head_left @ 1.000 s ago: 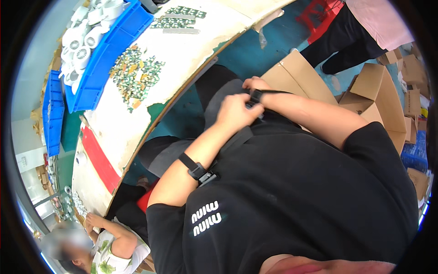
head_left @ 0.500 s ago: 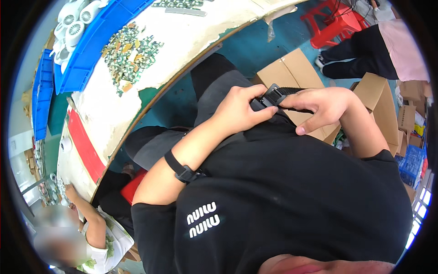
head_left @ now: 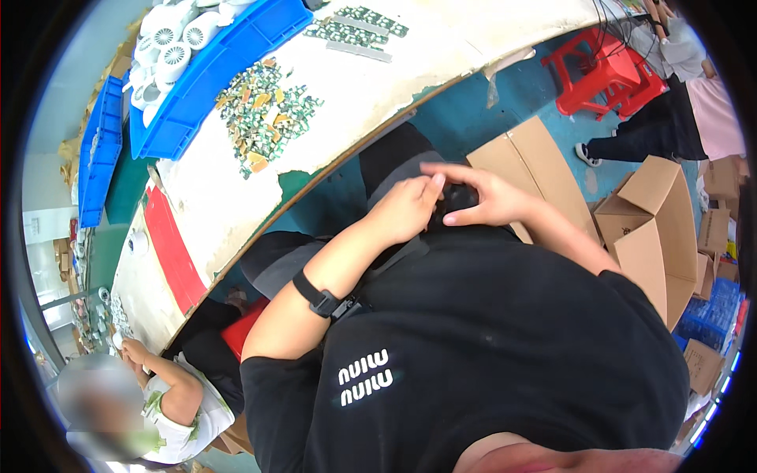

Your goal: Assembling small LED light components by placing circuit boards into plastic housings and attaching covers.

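My left hand [head_left: 406, 209] is at my waist, its fingers curled together near a black rounded thing [head_left: 460, 197]. What those fingers hold, if anything, is hidden. Beside it my right hand [head_left: 501, 199] has thumb and fingers apart on either side of the black thing, with the fingertips smeared by motion. The black buckle and webbing strap seen before cannot be made out clearly now. A black band with a buckle [head_left: 322, 301] is round my left forearm.
The worktable [head_left: 441, 47] carries a heap of small circuit boards [head_left: 264, 118] and board strips [head_left: 359, 30]. A blue crate [head_left: 185, 106] holds white fan housings [head_left: 173, 59]. Open cartons [head_left: 658, 229] and red stools [head_left: 595, 71] stand to the right. Another person [head_left: 185, 402] works at lower left.
Both hands have drawn closer together, the right moving left and lower. The strap and buckle have gone from plain sight, and the right fingers have spread. The view has shifted slightly.
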`<action>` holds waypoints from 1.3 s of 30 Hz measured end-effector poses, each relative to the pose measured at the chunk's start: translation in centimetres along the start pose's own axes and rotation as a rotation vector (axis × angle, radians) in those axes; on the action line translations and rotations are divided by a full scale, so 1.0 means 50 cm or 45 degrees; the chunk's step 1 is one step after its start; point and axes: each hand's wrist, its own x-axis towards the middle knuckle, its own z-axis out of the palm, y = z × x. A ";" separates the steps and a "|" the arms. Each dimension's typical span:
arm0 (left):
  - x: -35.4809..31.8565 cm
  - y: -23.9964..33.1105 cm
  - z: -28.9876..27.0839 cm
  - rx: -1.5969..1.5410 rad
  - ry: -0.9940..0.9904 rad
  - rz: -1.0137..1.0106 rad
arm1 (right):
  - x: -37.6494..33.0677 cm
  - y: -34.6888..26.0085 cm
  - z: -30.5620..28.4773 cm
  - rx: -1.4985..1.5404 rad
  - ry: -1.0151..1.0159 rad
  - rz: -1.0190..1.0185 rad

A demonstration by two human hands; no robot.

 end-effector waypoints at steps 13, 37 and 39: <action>-0.282 -0.038 -0.181 0.901 0.369 0.284 | -0.353 0.322 -0.012 -0.576 0.407 0.772; -0.815 -0.733 0.014 -0.661 0.508 -1.422 | 0.579 0.143 0.284 -0.657 -0.821 -0.406; -0.825 -0.749 0.093 -0.500 -0.016 -1.765 | 0.557 0.161 0.259 -0.670 -0.840 -0.352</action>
